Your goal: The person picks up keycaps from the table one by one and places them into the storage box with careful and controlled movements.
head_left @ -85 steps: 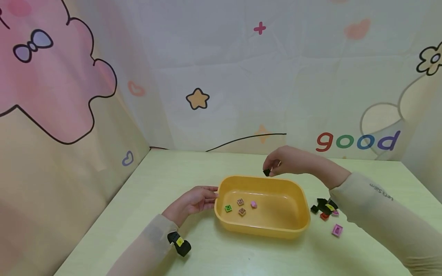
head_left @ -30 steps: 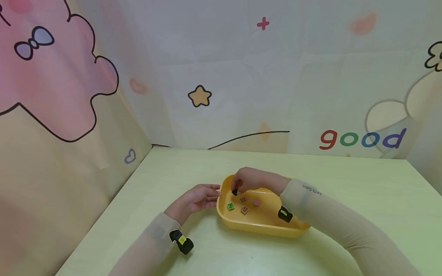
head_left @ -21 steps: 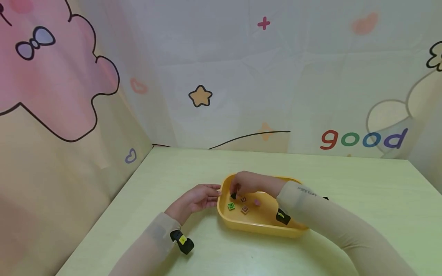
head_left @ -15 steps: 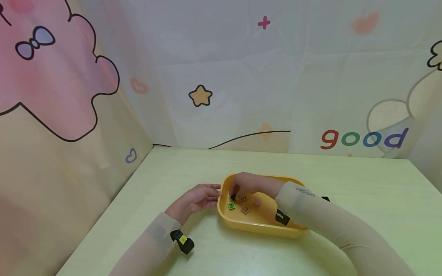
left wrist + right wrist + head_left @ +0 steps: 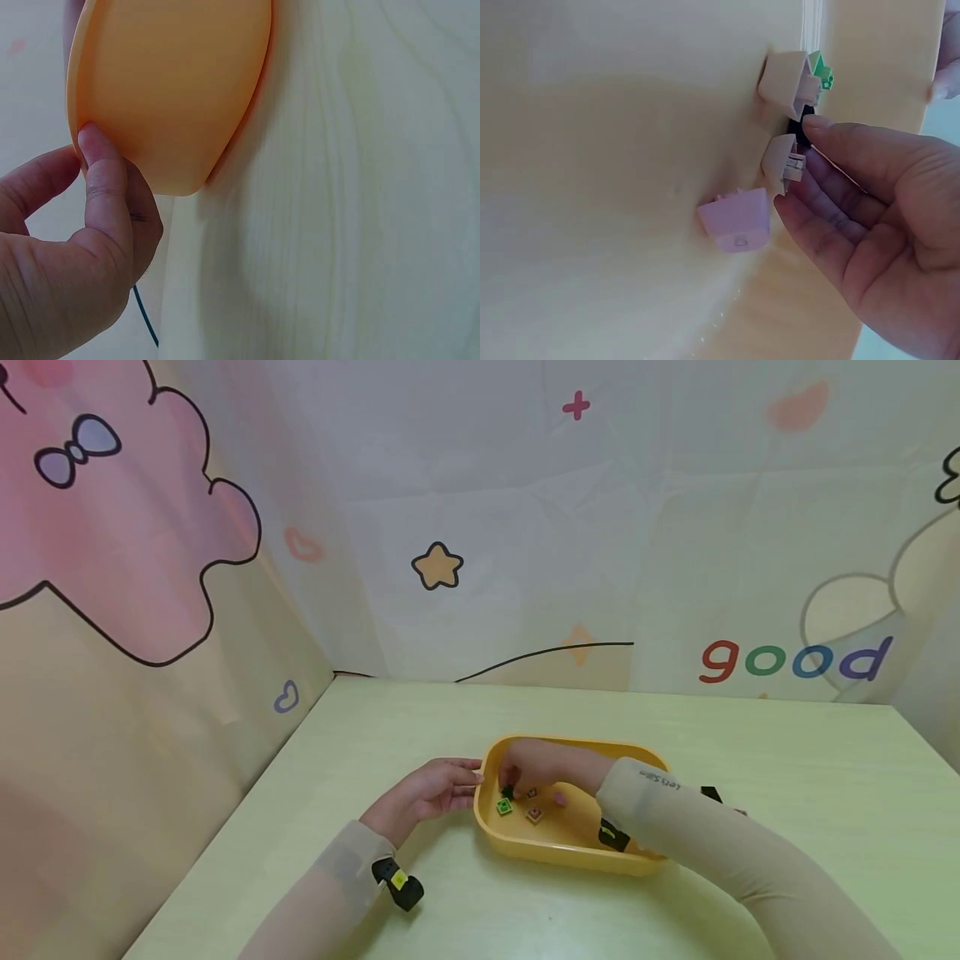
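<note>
My left hand [image 5: 423, 789] grips the left rim of a yellow plastic basin [image 5: 577, 857]; the left wrist view shows its digits on the rim and outer wall. Inside the basin, at its left end, my right hand [image 5: 532, 762] pinches a small black keycap [image 5: 798, 133] close to the floor. Near those fingers lie a green keycap [image 5: 504, 807] and two light brown keycaps, the nearer one [image 5: 534, 815] fully visible from above. A pink keycap [image 5: 736, 219] lies on its side, a little further right. The right hand partly covers the black keycap.
Beyond the right sleeve [image 5: 675, 806], a black piece [image 5: 710, 793] shows on the pale table [image 5: 420, 714]; the sleeve hides what lies around it. A printed cloth [image 5: 510, 568] hangs behind the table. A dark cable [image 5: 146, 319] appears in the left wrist view.
Carrying the black keycap, my right hand has come from above the basin's back rim to its left end and sunk to the floor. The left hand keeps its place on the rim.
</note>
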The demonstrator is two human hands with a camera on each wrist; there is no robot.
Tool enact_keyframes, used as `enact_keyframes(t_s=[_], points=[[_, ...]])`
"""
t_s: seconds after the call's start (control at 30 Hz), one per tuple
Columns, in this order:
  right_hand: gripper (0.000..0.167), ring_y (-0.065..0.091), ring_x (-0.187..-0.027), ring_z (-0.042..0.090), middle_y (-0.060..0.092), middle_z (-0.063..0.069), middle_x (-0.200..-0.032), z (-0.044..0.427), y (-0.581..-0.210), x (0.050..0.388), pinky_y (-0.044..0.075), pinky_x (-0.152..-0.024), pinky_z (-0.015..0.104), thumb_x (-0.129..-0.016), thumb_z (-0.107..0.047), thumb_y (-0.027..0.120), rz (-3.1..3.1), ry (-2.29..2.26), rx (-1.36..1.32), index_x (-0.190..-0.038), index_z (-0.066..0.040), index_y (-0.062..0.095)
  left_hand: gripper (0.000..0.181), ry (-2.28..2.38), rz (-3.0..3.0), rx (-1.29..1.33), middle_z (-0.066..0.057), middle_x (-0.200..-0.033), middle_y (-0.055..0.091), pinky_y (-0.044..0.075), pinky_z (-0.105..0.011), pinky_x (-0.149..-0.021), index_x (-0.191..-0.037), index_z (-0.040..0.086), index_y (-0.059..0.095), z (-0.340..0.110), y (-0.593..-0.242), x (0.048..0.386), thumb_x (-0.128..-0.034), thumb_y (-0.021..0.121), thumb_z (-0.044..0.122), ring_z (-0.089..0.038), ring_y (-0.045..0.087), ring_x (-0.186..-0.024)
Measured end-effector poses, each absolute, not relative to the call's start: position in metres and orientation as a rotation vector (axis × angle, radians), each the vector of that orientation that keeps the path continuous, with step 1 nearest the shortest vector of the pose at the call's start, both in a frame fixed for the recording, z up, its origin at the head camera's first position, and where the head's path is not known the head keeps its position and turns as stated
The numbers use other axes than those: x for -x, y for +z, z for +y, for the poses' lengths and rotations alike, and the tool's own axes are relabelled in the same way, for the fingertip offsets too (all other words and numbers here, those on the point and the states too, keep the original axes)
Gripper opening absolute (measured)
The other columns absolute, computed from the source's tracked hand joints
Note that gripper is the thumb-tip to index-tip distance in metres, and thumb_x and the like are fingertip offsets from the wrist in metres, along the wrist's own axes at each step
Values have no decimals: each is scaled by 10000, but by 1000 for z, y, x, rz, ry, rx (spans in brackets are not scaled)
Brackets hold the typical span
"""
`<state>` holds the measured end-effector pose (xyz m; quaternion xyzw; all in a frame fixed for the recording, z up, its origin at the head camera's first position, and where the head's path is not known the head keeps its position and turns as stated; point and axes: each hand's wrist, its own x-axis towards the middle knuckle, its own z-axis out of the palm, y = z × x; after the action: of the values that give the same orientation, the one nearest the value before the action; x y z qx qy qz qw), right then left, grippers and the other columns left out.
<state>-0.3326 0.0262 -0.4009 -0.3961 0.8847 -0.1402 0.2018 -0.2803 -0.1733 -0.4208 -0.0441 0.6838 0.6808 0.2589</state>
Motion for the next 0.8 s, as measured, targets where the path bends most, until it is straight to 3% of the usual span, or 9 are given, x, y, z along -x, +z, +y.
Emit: enact_keyframes(t_s=[0.33, 0.57, 0.8], points=[[265, 665, -969, 164, 755, 90, -1089, 40, -366, 331, 595, -923, 300, -890, -50, 739, 2526, -335, 1129, -1154, -27, 755, 488, 1845, 1863, 118, -11, -995, 718, 617, -171, -712, -1475, -63, 468, -172, -421, 281, -1002, 550, 27, -69, 677, -787], [218, 646, -898, 153, 761, 94, -1049, 61, -327, 324, 601, -877, 299, -931, -67, 713, 2574, -340, 1208, -1138, -7, 750, 481, 1844, 1866, 153, -37, -1039, 724, 627, -190, -727, -1468, -54, 484, -171, -419, 280, -1001, 561, 31, -84, 678, -791], [200, 667, -888, 147, 765, 88, -1026, 89, -299, 314, 610, -852, 324, -951, -75, 689, 2623, -377, 1214, -1128, -1, 747, 483, 1856, 1861, 143, -10, -983, 719, 624, -182, -711, -1465, -59, 485, -171, -420, 280, -994, 560, 20, -73, 675, -775]])
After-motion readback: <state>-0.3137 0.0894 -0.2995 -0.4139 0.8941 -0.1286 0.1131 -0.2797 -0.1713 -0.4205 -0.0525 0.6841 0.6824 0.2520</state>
